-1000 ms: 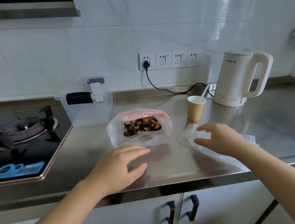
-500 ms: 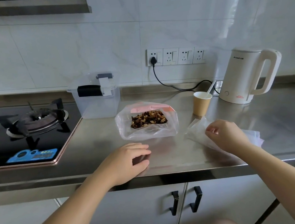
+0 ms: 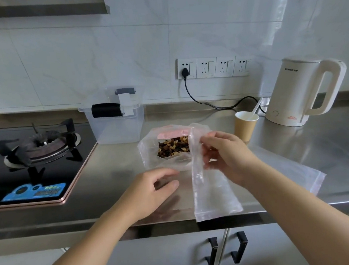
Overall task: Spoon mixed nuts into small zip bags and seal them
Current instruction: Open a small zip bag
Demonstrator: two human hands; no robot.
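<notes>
**Right hand lifting a clear zip bag over the counter**

The right hand [image 3: 224, 155] is pinching a small clear zip bag [image 3: 209, 184] near its upper end, thumb and fingers curled onto the plastic. The bag is hanging with its long axis running up and down, its top edge pointing away toward the wall and its lower end dangling over the front lip of the counter [image 3: 118, 179]. The left hand [image 3: 151, 191] is hovering just beside the bag, to its left, fingers loosely curled and holding nothing.

Just beyond both hands, an open plastic bag of mixed nuts [image 3: 171, 147] is lying on the steel, partly behind the held bag. More flat bags [image 3: 295, 176] are lying under and to the right of the right forearm. Past the right hand a paper cup [image 3: 245, 126] with a white spoon [image 3: 256, 108] in it is standing, and farther right a cream kettle [image 3: 298, 92] is carrying small lettering too blurred to read. Beyond the left hand a clear lidded box [image 3: 115, 120] is sitting; farther left, a gas hob [image 3: 38, 148] with a blue sticker, its writing illegible. White marble-look tiles and a row of sockets [image 3: 212, 66] are backing the worktop, one plug in the leftmost.
</notes>
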